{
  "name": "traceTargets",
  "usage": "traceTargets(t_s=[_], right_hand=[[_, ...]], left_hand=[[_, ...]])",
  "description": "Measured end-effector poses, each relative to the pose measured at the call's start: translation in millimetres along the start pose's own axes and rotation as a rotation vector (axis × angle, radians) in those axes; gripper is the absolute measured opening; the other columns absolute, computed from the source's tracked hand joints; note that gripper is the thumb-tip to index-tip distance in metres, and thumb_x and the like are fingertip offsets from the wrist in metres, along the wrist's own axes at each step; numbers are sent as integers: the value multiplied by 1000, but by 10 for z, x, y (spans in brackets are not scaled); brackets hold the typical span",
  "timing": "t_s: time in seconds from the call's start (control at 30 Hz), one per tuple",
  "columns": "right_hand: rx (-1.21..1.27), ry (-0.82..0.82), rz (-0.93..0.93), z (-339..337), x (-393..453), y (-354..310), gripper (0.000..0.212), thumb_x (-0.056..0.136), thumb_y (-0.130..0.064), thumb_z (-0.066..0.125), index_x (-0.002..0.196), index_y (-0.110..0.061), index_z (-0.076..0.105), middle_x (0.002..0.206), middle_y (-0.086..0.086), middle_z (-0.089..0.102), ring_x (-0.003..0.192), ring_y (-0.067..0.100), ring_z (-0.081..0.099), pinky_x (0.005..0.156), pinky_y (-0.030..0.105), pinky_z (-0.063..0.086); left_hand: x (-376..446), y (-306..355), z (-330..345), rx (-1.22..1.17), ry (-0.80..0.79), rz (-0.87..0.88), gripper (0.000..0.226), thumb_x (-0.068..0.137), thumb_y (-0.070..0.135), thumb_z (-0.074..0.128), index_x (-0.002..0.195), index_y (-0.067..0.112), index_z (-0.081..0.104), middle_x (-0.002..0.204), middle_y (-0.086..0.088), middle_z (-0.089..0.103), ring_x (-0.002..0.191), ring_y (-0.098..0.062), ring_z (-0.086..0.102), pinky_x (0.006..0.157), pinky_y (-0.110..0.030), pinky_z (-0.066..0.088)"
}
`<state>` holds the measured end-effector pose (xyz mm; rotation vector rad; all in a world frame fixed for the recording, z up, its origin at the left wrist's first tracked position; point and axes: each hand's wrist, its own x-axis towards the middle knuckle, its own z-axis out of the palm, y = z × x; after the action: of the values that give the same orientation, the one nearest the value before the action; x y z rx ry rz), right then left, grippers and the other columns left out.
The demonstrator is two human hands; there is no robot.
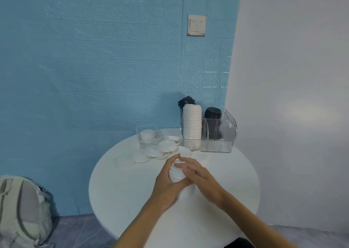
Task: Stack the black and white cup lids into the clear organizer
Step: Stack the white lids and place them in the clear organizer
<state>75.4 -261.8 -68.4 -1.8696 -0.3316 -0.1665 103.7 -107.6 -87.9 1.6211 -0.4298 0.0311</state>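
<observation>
Two bare hands meet above the middle of the round white table, both wrapped around a short stack of white plastic cup lids; the left hand cups the stack from below and from its left side, thumb up along the far edge, while the right hand lies over the stack's right side with its fingers spread across the top lid; the stack sits tilted between the palms, clear of the tabletop as far as can be told. Beyond the hands, loose white lids lie scattered and overlapping on the far left part of the table; just behind them stands a small clear plastic box with a few white lids inside. At the far right edge of the table stands the clear ribbed plastic organizer, close to the blue textured wall; its left compartment holds a tall column of white lids rising above the rim; a stack of black lids shows behind that column, and another stack of black lids fills a compartment to the right; the front right compartment looks see-through, its contents unclear. A beige double light switch is mounted on the wall above; a pale grey backpack rests on the floor to the left of the table.
</observation>
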Motion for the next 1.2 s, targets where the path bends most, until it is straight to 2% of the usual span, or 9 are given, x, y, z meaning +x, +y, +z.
traceTargets(t_s=[0.1,0.2,0.3,0.4,0.53,0.63,0.9,1.1,1.2], right_hand=[[24,114,31,-136,178,-58,25,102,-31,56,112,-24,77,124,-13,69,119,0,59,108,22,43],[-196,261,35,-268,453,49,15,99,-31,63,109,-28,74,115,-15,67,111,3,60,106,32,45],[-377,159,123,-302,696,206,34,89,-50,71,118,-34,63,122,-12,56,116,7,54,105,30,42],[-556,48,140,-285,885,299,56,71,-75,67,115,-41,59,118,-9,51,112,14,53,95,30,42],[-773,-41,184,-231,1020,342,64,87,-48,69,144,-26,52,147,4,46,132,26,47,111,36,38],[-869,-49,160,-176,1039,401,53,96,-42,62,146,-29,52,146,5,49,130,27,48,108,32,37],[-684,95,60,-253,766,256,24,94,-41,66,109,-22,70,111,-2,68,100,18,62,84,28,46],[-574,331,-51,-390,541,-16,27,98,-49,59,115,-29,65,103,-9,72,92,15,67,82,33,55],[-376,386,-53,-407,409,-253,26,97,-42,64,119,-33,55,105,-8,68,85,15,69,67,36,64]], left_hand=[[6,-10,-4,2,9,-20,73,64,38,91,127,49,57,122,27,66,117,0,62,100,-25,48],[12,-30,-5,22,7,-33,73,59,47,91,123,50,58,121,26,66,115,-3,62,104,-32,50],[25,-42,-14,19,5,-33,71,57,47,92,120,48,60,120,22,67,113,-6,63,104,-40,51],[27,-49,-17,24,-2,-33,70,59,41,93,121,46,61,120,19,68,113,-6,63,102,-36,52],[25,-48,-20,44,10,-31,69,57,46,92,118,51,60,117,25,67,109,1,62,98,-27,52],[21,-41,-18,48,7,-34,70,56,48,91,118,51,59,115,27,66,106,3,62,98,-29,53],[19,-25,-21,39,3,-25,69,54,48,91,117,51,61,118,23,68,111,-2,62,98,-27,51],[27,-33,-26,56,-2,-44,72,57,49,90,122,48,58,116,32,64,107,5,61,95,-23,50],[22,-21,-32,50,-3,-47,69,61,42,93,122,47,59,117,29,65,105,6,61,92,-18,49]])
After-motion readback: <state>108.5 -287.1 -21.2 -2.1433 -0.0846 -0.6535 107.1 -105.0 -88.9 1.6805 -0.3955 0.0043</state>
